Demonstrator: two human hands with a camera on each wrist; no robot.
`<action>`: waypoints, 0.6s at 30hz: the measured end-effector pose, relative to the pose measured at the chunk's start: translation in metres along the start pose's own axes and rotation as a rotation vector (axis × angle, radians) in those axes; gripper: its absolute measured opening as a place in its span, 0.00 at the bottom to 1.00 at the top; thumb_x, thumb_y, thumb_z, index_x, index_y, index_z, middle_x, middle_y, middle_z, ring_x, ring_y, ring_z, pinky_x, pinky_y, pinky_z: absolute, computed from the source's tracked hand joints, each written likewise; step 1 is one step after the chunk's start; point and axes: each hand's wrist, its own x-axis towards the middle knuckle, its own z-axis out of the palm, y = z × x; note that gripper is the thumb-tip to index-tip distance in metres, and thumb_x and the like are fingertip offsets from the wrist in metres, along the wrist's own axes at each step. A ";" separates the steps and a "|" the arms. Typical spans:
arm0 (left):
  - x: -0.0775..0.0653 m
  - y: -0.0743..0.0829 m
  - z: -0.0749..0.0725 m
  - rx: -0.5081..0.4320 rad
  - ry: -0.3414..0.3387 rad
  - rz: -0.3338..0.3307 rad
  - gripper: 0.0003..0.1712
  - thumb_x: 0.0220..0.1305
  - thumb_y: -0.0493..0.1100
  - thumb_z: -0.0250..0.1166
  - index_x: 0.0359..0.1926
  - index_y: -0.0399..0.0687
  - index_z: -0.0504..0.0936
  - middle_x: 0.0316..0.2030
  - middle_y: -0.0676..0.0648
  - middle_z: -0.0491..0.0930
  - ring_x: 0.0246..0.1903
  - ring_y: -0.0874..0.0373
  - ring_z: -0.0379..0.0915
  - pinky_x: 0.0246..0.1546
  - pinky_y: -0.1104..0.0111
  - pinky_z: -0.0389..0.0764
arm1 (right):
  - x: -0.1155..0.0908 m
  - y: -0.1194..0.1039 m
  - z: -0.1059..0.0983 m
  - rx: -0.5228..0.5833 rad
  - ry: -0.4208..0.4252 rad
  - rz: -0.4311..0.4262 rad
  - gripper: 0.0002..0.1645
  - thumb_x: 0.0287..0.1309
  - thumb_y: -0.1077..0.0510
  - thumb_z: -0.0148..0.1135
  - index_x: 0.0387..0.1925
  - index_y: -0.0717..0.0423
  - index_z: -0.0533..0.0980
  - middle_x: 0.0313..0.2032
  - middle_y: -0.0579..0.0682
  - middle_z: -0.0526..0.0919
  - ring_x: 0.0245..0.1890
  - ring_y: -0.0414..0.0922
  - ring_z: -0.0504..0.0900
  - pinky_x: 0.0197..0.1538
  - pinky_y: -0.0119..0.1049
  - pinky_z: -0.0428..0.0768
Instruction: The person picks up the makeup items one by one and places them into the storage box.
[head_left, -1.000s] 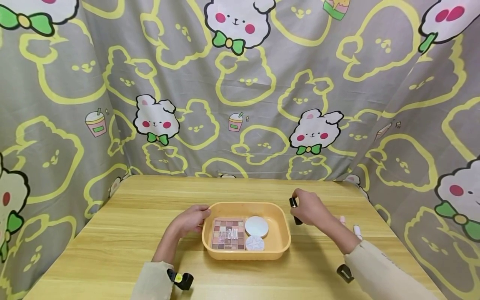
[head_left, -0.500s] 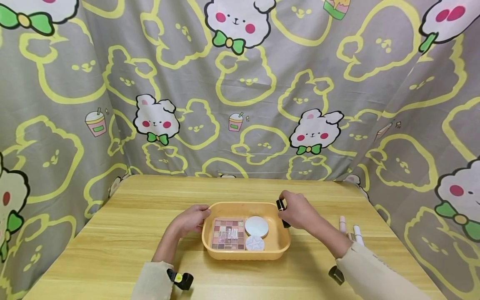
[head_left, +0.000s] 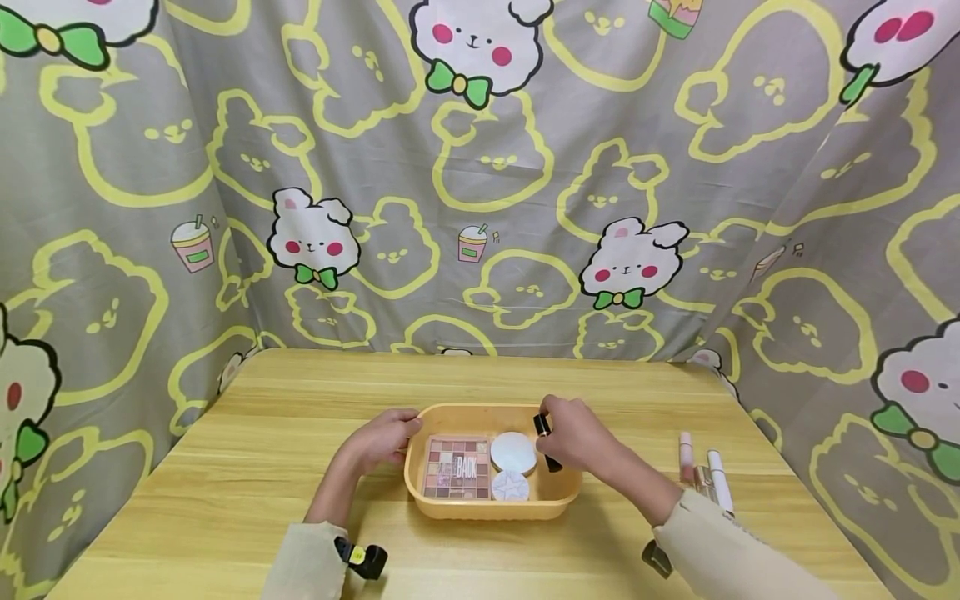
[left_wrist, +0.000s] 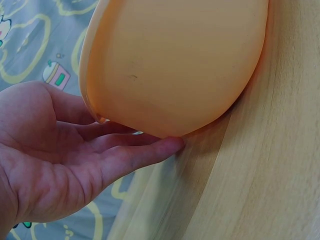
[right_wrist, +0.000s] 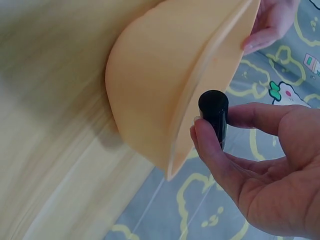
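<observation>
A pale orange plastic basket (head_left: 491,511) stands on the wooden table. At its left end my left hand (head_left: 384,439) holds the wall, thumb at the rim and fingers along the outside, as the left wrist view shows. My right hand (head_left: 581,435) pinches a black lipstick tube (right_wrist: 214,107) with a gold band between thumb and fingers. The tube is tilted over the basket's right part, beside a round white compact (head_left: 513,452). An eyeshadow palette (head_left: 457,468) lies in the left part of the basket, with a smaller star-patterned round case (head_left: 511,486) under the compact.
To the right on the table (head_left: 225,500) lie a pink tube (head_left: 686,457) and a white-capped tube (head_left: 717,475), with a small item between them partly hidden by the sleeve. A patterned grey curtain (head_left: 517,317) hangs behind and at both sides.
My right hand has moved left with the lipstick, from right of the basket to over its right part. My left hand has stayed at the basket's left end.
</observation>
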 end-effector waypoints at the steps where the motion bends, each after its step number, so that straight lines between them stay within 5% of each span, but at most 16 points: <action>1: 0.000 0.000 0.000 0.003 -0.005 0.003 0.30 0.81 0.42 0.44 0.74 0.26 0.59 0.63 0.29 0.74 0.60 0.39 0.76 0.51 0.52 0.85 | 0.000 0.000 0.002 -0.002 -0.001 -0.009 0.22 0.56 0.68 0.66 0.53 0.67 0.75 0.29 0.55 0.82 0.18 0.42 0.81 0.21 0.33 0.79; 9: 0.000 -0.001 0.000 0.013 -0.009 0.012 0.30 0.81 0.43 0.45 0.73 0.26 0.59 0.62 0.29 0.74 0.59 0.39 0.77 0.50 0.51 0.85 | 0.000 0.000 0.016 -0.057 -0.049 -0.047 0.10 0.56 0.70 0.63 0.39 0.65 0.74 0.27 0.53 0.78 0.22 0.44 0.78 0.23 0.35 0.77; 18: 0.001 -0.002 0.000 0.021 -0.005 0.015 0.30 0.81 0.43 0.45 0.73 0.26 0.61 0.61 0.30 0.76 0.58 0.40 0.78 0.49 0.51 0.86 | -0.003 0.001 0.025 -0.094 -0.057 -0.124 0.08 0.50 0.76 0.58 0.30 0.64 0.72 0.21 0.50 0.69 0.19 0.42 0.64 0.25 0.34 0.63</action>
